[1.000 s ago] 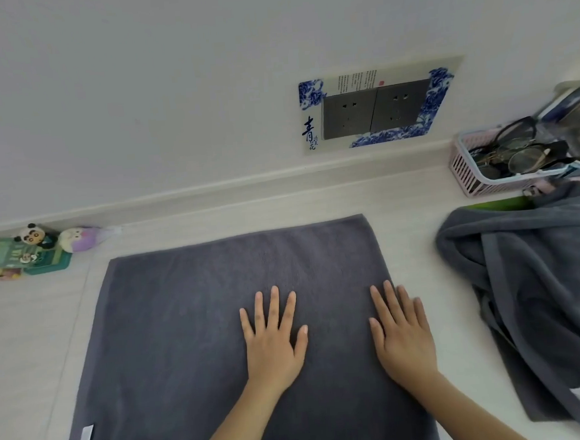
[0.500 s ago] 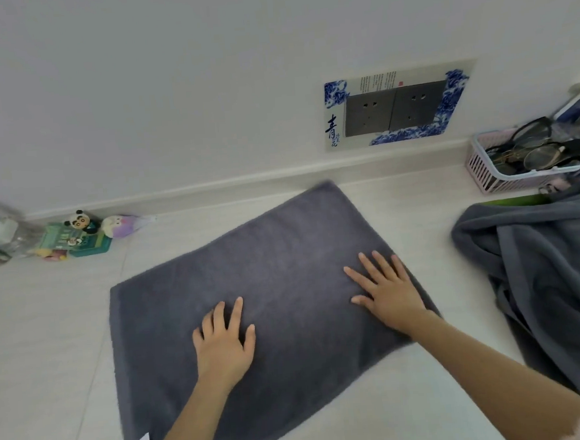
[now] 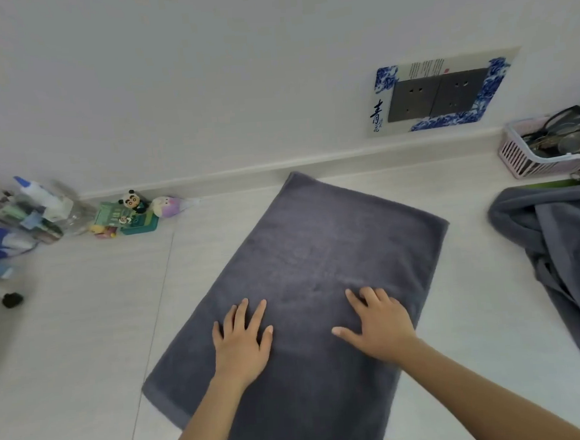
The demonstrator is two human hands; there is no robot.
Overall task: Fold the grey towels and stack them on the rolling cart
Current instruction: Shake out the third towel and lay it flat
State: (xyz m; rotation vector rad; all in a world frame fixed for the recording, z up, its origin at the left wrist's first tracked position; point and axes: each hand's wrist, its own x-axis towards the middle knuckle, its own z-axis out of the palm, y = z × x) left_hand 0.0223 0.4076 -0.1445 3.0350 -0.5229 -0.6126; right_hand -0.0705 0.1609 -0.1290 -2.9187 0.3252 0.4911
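A folded grey towel (image 3: 321,252) lies flat on the pale surface, turned at an angle so one corner points toward the wall. My left hand (image 3: 244,343) presses flat on its near left part with fingers spread. My right hand (image 3: 380,323) presses flat on its near right part, thumb out to the left. A second grey towel (image 3: 565,255) lies crumpled in a heap at the right edge. No rolling cart is in view.
A pink basket (image 3: 531,161) holding glasses stands at the back right. Small toys and a green box (image 3: 134,217) sit by the wall at left, with bottles and clutter (image 3: 24,217) further left. A wall socket plate (image 3: 441,94) hangs above the towel.
Both hands have turned the flat towel clockwise on the surface, so its long side now runs away from me. The camera view has shifted left.
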